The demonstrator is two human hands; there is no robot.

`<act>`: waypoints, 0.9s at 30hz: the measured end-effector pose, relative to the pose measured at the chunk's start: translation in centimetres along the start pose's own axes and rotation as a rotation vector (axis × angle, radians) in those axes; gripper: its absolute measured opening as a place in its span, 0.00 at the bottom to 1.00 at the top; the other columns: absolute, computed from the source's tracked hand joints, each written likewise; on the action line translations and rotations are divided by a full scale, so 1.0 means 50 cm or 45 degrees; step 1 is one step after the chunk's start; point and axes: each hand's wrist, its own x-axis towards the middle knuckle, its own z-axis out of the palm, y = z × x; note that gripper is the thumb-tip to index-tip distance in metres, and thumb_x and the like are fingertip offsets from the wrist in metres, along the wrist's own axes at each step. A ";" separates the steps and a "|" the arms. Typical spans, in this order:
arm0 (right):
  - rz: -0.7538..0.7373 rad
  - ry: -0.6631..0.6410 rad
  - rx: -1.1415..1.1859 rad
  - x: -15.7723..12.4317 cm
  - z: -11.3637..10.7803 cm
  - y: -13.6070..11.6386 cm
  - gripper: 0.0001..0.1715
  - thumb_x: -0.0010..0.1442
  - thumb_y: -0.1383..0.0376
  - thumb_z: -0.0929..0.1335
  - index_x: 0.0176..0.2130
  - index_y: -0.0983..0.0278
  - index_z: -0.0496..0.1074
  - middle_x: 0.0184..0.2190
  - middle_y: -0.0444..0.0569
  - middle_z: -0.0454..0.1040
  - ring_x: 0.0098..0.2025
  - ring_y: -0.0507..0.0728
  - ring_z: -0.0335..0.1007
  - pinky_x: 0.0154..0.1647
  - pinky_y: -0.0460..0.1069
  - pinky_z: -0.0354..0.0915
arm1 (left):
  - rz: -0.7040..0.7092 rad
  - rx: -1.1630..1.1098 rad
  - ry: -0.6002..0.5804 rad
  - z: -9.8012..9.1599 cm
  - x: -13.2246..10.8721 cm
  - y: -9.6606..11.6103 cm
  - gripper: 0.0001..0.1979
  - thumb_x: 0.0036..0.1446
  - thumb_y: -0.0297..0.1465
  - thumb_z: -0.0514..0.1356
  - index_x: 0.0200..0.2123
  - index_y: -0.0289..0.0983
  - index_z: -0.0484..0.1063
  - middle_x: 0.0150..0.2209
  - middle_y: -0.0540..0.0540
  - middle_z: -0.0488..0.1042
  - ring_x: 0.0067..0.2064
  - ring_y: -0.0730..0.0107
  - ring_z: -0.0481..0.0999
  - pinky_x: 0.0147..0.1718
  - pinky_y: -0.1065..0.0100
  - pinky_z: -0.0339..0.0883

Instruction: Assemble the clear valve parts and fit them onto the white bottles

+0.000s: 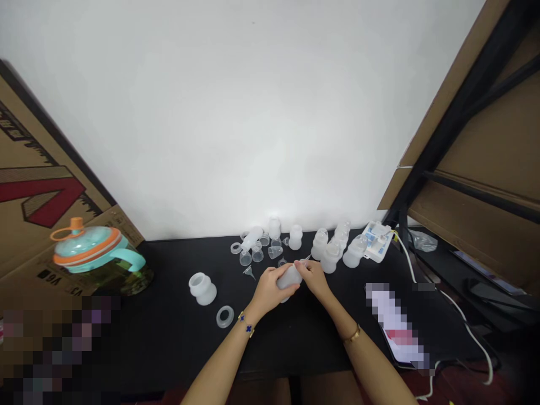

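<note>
My left hand (268,289) is wrapped round a small white translucent plastic bottle (289,277), which lies tilted just above the black table. At the bottle's right end, my right hand (315,278) has its fingers closed on it. Whether a smaller part sits between those fingers is hidden. Left of my hands, an open-mouthed white bottle (203,288) stands upright, with a translucent ring (225,316) lying near it. Beyond my hands lie a small clear funnel-shaped piece (249,273) and clear cups (257,252). Several bottles with clear tops (331,256) stand to the right.
A large teal and orange lidded jug (101,253) stands at the left by a cardboard box (37,185). On the right are a phone (399,329), a white box (378,242) and a white cable (462,315). A white wall rises behind the black table (169,337).
</note>
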 end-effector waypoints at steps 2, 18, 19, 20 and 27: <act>0.004 -0.001 -0.008 0.000 0.000 -0.001 0.29 0.61 0.48 0.63 0.17 0.61 0.56 0.16 0.41 0.55 0.23 0.52 0.51 0.25 0.49 0.47 | 0.005 0.022 0.013 0.003 0.000 -0.004 0.26 0.52 0.36 0.69 0.55 0.43 0.76 0.48 0.46 0.82 0.43 0.59 0.78 0.47 0.58 0.73; 0.053 0.049 -0.015 0.000 0.004 -0.001 0.29 0.59 0.47 0.63 0.17 0.61 0.55 0.16 0.41 0.54 0.23 0.52 0.50 0.25 0.49 0.46 | -0.026 0.207 0.052 0.012 -0.003 -0.008 0.27 0.51 0.38 0.69 0.56 0.42 0.76 0.44 0.45 0.83 0.40 0.57 0.77 0.42 0.60 0.74; 0.055 0.052 -0.017 0.000 0.004 -0.002 0.29 0.59 0.47 0.63 0.17 0.61 0.55 0.16 0.41 0.54 0.23 0.52 0.50 0.25 0.49 0.46 | -0.018 0.217 0.056 0.013 -0.003 -0.008 0.27 0.51 0.39 0.69 0.56 0.42 0.76 0.43 0.45 0.83 0.40 0.57 0.77 0.42 0.60 0.74; 0.057 0.055 -0.019 0.000 0.004 -0.002 0.29 0.59 0.47 0.63 0.17 0.61 0.55 0.16 0.41 0.54 0.22 0.52 0.50 0.25 0.49 0.45 | -0.008 0.227 0.063 0.012 -0.004 -0.007 0.27 0.51 0.39 0.69 0.56 0.42 0.76 0.43 0.46 0.83 0.40 0.58 0.77 0.41 0.60 0.74; 0.045 0.064 0.027 -0.006 0.006 0.001 0.31 0.61 0.46 0.64 0.17 0.62 0.56 0.17 0.42 0.56 0.23 0.52 0.52 0.26 0.49 0.48 | 0.126 0.253 0.100 0.009 -0.005 -0.001 0.25 0.54 0.37 0.66 0.56 0.41 0.75 0.45 0.45 0.82 0.37 0.61 0.78 0.47 0.58 0.73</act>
